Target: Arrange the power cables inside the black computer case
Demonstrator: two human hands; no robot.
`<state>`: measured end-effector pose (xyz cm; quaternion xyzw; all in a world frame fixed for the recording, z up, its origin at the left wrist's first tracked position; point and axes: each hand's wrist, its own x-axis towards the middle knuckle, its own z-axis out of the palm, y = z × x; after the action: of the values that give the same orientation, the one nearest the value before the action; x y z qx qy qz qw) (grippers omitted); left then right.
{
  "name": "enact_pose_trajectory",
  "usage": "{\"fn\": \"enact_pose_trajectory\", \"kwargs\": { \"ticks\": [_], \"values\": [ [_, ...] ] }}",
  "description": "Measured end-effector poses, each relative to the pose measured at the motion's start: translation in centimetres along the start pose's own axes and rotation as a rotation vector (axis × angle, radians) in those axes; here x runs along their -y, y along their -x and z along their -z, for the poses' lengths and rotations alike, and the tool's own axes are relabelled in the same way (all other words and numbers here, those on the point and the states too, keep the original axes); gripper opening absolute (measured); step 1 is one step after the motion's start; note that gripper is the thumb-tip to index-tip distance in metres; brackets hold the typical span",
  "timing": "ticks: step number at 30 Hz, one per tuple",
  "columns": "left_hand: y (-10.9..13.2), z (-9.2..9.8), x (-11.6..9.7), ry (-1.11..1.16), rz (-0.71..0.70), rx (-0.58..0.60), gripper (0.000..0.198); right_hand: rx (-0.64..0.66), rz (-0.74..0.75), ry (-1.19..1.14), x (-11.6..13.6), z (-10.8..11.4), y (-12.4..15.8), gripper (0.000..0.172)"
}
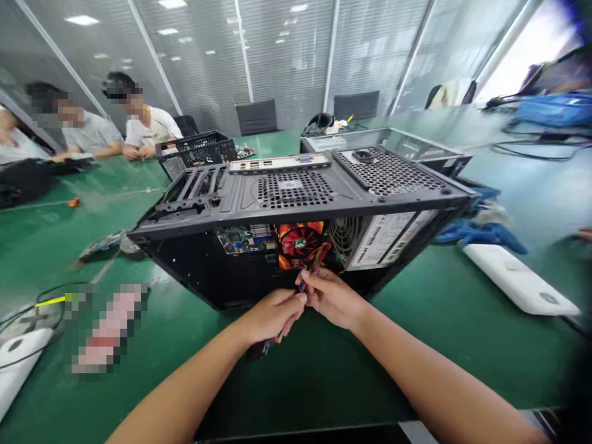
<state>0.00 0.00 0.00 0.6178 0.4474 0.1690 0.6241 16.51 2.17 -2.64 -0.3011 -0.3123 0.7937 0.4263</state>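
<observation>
In front of me a black computer case [194,265] lies on the green table with its side open. Inside it I see a motherboard [245,239], a red and orange cooling fan [301,240] and a power supply [377,240] with a white label. My left hand [277,314] is closed on a bundle of coloured cables; a dark connector [261,348] hangs below it. My right hand [330,299] pinches the same cables [303,287] just above, close to the left fingertips. The cables' upper part runs up beside the fan.
Two white power banks or adapters lie on the table, one at right [520,277], one at far left [23,364]. A blue glove-like cloth [490,234] is at right. Other cases [197,151] stand farther back. Several people sit at the far left.
</observation>
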Motion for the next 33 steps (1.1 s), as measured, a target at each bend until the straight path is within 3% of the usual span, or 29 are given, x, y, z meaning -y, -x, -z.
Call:
{"fn": "enact_pose_trajectory", "kwargs": {
  "ticks": [4,7,11,14,20,23,28,33],
  "values": [
    [-0.3,0.2,0.1,0.091,-0.044,0.129,0.056,0.016,-0.057,-0.060,0.4,0.0,0.2,0.030],
    [-0.2,0.1,0.2,0.107,-0.048,0.126,0.053,0.037,-0.055,-0.044,0.3,-0.1,0.0,0.031],
    [0.2,-0.2,-0.3,-0.143,0.018,-0.089,0.043,-0.053,0.021,0.034,0.0,-0.5,-0.1,0.037],
    [0.4,-0.5,-0.7,-0.447,-0.049,-0.241,0.040,-0.113,0.067,0.099,-0.1,-0.9,-0.1,0.042],
    [0.4,-0.6,-0.7,-0.848,-0.117,-0.368,0.035,-0.157,0.137,0.220,-0.4,-0.9,-0.2,0.042],
    [0.5,-0.5,-0.8,-0.703,-0.096,-0.303,0.036,-0.138,0.121,0.205,-0.2,-0.8,-0.1,0.043],
    [0.2,0.2,-0.5,-0.055,0.006,0.022,0.043,-0.007,0.012,0.091,0.5,-0.6,0.2,0.040],
    [-0.4,0.6,0.2,0.175,-0.069,0.153,0.048,0.049,-0.020,0.040,0.6,-0.4,0.2,0.039]
  ]
}}
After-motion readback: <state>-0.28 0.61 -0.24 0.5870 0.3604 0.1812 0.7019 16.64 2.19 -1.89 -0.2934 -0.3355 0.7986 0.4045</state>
